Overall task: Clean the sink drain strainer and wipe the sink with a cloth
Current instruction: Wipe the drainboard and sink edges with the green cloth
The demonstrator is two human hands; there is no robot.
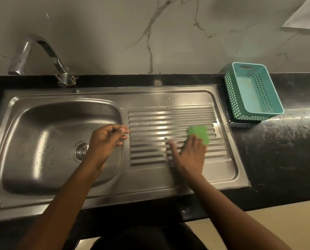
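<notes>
A green cloth (199, 132) lies on the ribbed drainboard (150, 120) of the steel sink. My right hand (189, 154) presses flat on its near edge, fingers spread, thumb pointing left. My left hand (108, 140) hovers over the right rim of the basin (42, 141) with fingers loosely curled and nothing visible in them. The round drain strainer (81, 150) sits in the basin floor, its right part hidden behind my left wrist.
A curved chrome tap (42, 56) rises behind the basin at the back left. A teal perforated plastic basket (251, 91) stands on the black counter (285, 141) right of the drainboard. Marbled wall behind. Water drops dot the drainboard.
</notes>
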